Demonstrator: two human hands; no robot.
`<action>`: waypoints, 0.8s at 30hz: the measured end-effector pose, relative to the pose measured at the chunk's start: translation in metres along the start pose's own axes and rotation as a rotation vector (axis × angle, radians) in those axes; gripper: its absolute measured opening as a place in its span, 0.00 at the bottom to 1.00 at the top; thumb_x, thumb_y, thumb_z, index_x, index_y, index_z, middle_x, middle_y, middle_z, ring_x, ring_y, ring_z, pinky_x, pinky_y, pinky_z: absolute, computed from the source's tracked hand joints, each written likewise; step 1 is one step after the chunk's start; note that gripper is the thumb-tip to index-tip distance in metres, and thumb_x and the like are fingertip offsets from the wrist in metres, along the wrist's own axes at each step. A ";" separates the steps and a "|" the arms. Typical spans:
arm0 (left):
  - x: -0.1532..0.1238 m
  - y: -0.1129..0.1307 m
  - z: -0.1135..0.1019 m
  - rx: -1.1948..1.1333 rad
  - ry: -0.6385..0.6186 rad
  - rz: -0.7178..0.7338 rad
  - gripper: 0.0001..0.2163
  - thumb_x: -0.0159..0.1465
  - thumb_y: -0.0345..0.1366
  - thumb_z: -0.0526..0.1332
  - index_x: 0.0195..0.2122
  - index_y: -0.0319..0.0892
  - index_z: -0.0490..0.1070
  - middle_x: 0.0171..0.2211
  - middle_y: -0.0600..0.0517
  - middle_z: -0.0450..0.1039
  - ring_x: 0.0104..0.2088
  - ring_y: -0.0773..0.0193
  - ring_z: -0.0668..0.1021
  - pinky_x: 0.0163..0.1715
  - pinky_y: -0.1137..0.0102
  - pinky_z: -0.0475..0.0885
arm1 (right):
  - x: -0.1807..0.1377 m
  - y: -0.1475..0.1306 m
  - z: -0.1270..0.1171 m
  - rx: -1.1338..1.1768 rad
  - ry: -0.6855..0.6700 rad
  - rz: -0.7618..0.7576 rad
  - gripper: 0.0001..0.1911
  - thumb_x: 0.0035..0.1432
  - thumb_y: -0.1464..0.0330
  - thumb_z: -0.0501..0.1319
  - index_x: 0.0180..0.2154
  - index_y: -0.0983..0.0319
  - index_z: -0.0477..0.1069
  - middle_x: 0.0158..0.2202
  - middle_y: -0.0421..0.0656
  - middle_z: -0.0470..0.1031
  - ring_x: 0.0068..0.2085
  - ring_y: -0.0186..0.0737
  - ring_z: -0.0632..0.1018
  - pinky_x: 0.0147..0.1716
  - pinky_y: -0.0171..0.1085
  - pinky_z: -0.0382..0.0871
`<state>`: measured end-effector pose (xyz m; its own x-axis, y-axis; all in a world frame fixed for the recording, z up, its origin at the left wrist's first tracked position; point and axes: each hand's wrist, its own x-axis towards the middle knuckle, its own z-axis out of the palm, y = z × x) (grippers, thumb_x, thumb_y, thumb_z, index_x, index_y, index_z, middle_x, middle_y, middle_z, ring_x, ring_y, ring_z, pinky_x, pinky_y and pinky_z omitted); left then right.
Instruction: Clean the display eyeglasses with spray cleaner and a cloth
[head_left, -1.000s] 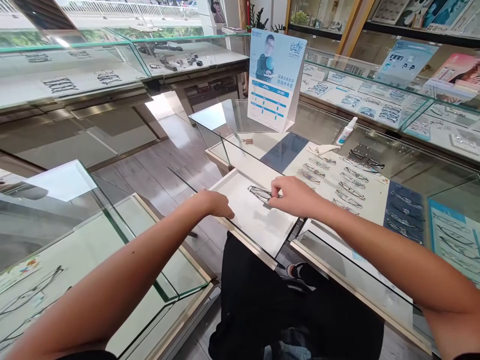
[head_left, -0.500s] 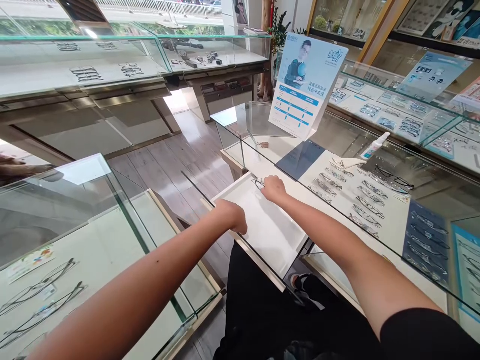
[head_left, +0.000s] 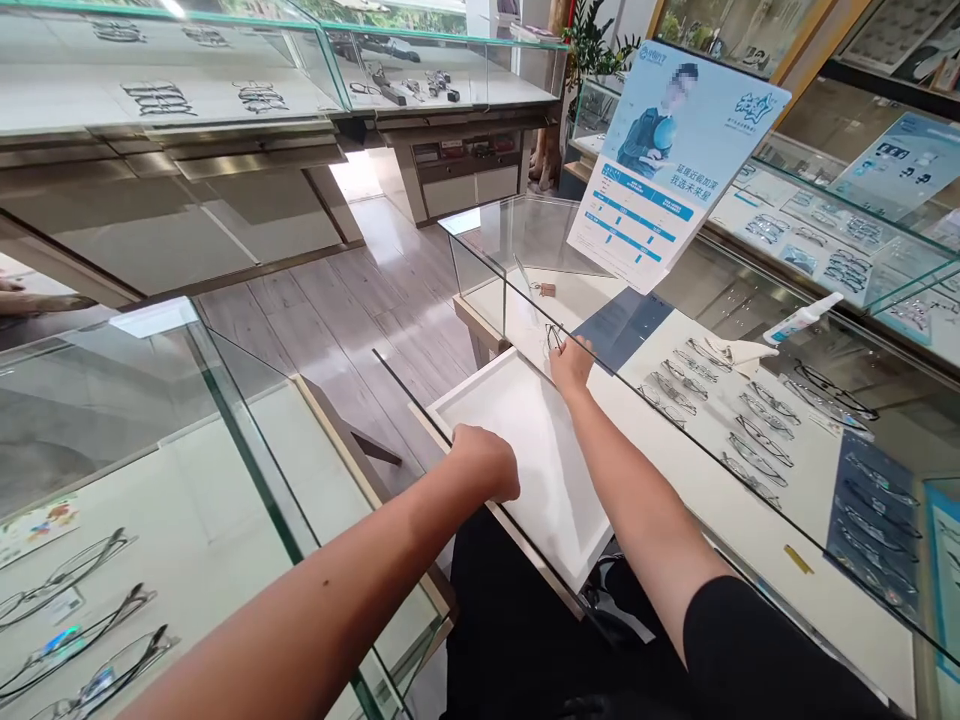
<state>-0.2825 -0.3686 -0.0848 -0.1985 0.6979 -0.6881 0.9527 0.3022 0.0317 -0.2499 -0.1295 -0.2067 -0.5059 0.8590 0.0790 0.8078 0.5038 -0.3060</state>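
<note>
My left hand (head_left: 486, 462) is curled over the dark top edge of the front panel of a pulled-out white drawer (head_left: 559, 490); its fingertips are hidden behind the wrist and edge. Reaching past the drawer into the glass display case (head_left: 694, 510), my right hand (head_left: 572, 366) pinches a pair of eyeglasses (head_left: 555, 337) with a thin dark frame. The hand and eyeglasses are beneath the glass top, just above the pale case floor. A dark blue mat (head_left: 628, 325) lies beyond that hand, and a small brown block (head_left: 548, 290) is farther back.
A blue-and-white poster stand (head_left: 660, 165) and a spray bottle (head_left: 802, 320) are on the case top. Rows of eyeglasses (head_left: 765, 440) fill the right side. Another glass case (head_left: 247, 510) borders my left. Grey wooden floor (head_left: 322, 285) runs between the counters.
My right hand has lifted the eyeglasses from the drawer's far end and moved them forward into the display case. The left hand remains at the drawer front. The view has shifted slightly.
</note>
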 end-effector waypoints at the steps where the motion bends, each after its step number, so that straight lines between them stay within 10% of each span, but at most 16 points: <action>1: -0.002 0.001 -0.002 -0.001 -0.010 0.002 0.13 0.56 0.46 0.72 0.38 0.47 0.86 0.45 0.34 0.87 0.49 0.36 0.86 0.52 0.48 0.76 | -0.004 -0.001 0.004 0.016 0.009 -0.007 0.08 0.71 0.69 0.55 0.43 0.60 0.73 0.52 0.56 0.78 0.55 0.55 0.69 0.54 0.47 0.58; 8: -0.014 0.007 -0.013 0.029 -0.101 0.004 0.17 0.62 0.44 0.69 0.49 0.44 0.87 0.54 0.31 0.85 0.56 0.32 0.84 0.54 0.47 0.76 | -0.020 0.004 0.014 0.080 -0.015 -0.151 0.05 0.70 0.69 0.57 0.38 0.57 0.69 0.48 0.50 0.79 0.53 0.51 0.70 0.56 0.44 0.59; 24: -0.026 0.011 -0.026 0.051 -0.152 0.007 0.15 0.67 0.39 0.64 0.50 0.41 0.86 0.53 0.34 0.86 0.55 0.39 0.86 0.55 0.52 0.77 | 0.066 0.095 -0.027 -0.155 -0.064 -0.113 0.07 0.65 0.73 0.58 0.38 0.61 0.76 0.49 0.56 0.80 0.55 0.56 0.71 0.61 0.49 0.58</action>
<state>-0.2728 -0.3668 -0.0480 -0.1586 0.5924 -0.7899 0.9650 0.2621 0.0028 -0.1981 -0.0224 -0.2052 -0.6104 0.7909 0.0424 0.7790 0.6092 -0.1487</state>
